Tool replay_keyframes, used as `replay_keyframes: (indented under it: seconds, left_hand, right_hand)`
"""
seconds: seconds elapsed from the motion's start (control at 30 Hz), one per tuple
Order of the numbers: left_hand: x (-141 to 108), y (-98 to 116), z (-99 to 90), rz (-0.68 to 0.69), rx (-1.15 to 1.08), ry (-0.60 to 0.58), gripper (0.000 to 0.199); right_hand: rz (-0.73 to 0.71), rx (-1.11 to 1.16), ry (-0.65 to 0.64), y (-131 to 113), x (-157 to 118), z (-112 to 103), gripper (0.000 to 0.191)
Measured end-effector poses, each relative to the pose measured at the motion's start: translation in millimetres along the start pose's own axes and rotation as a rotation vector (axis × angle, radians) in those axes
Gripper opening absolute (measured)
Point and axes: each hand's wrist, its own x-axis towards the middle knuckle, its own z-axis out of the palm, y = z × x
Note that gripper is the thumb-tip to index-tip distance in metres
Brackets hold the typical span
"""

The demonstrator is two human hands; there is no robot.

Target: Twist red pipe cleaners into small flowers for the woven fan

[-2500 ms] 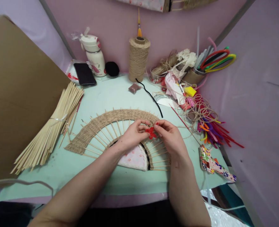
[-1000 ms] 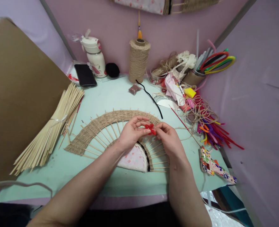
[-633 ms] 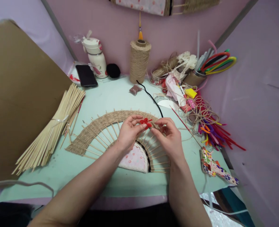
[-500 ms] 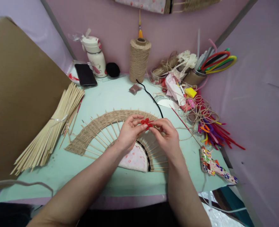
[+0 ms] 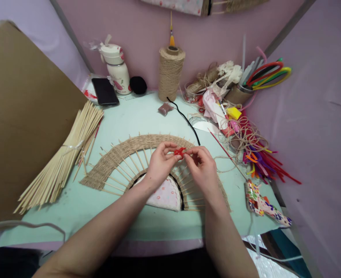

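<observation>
Between my two hands is a small red pipe-cleaner flower [image 5: 179, 152], held above the woven fan. My left hand [image 5: 163, 162] pinches its left side with thumb and fingers. From the right, my right hand [image 5: 201, 164] grips its other edge between thumb and fingertips. Below them lies a fan of sticks and woven twine [image 5: 112, 166], its outer band and inner arc joined by bare sticks. A pink-and-white floral cloth piece [image 5: 166, 197] with a black braided edge fills its centre, partly hidden by my left forearm.
A bundle of thin wooden sticks [image 5: 57, 162] lies left. At the back stand a bottle [image 5: 118, 73], a phone [image 5: 105, 91] and a twine spool [image 5: 172, 73]. Pipe cleaners [image 5: 267, 162] and tangled twine crowd the right, near a flower-patterned glue gun [image 5: 265, 204]. A black cord [image 5: 184, 119] lies behind my hands.
The red flower has tilted between my fingers, from facing me to a flatter, more edge-on view. Both hands stay close together, shifted only slightly.
</observation>
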Motion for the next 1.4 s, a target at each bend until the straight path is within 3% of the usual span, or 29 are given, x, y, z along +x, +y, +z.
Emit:
replay_keyframes:
  seconds: [0.1,0.67,0.8,0.97,1.2,1.4]
  left_hand:
    - [0.5,-3.0,-0.6,0.046,0.060,0.020,0.032]
    - [0.7,-1.6,-2.0,-0.001,0.194,-0.018,0.012]
    - [1.8,-0.9,-1.5,-0.063,0.124,-0.051,0.014]
    - [3.6,0.0,-1.7,-0.175,-0.085,-0.046,0.023]
    - [4.5,-4.3,-4.7,-0.192,-0.207,-0.073,0.033]
    - [2.2,2.7,-6.5,-0.314,-0.363,-0.147,0.027]
  right_hand:
    - [-0.024,-0.001,-0.027,-1.7,0.2,-0.5,0.005]
    - [0.090,0.068,-0.043,-0.1,-2.5,3.2,0.007]
    - [0.128,0.116,-0.055,3.5,-1.7,2.8,0.007]
    - [0.240,0.388,-0.071,9.0,1.4,2.6,0.017]
    - [0.021,0.145,0.066,2.4,2.8,-0.9,0.016]
    - [0.103,0.354,-0.010,2.9,2.5,-1.5,0.033]
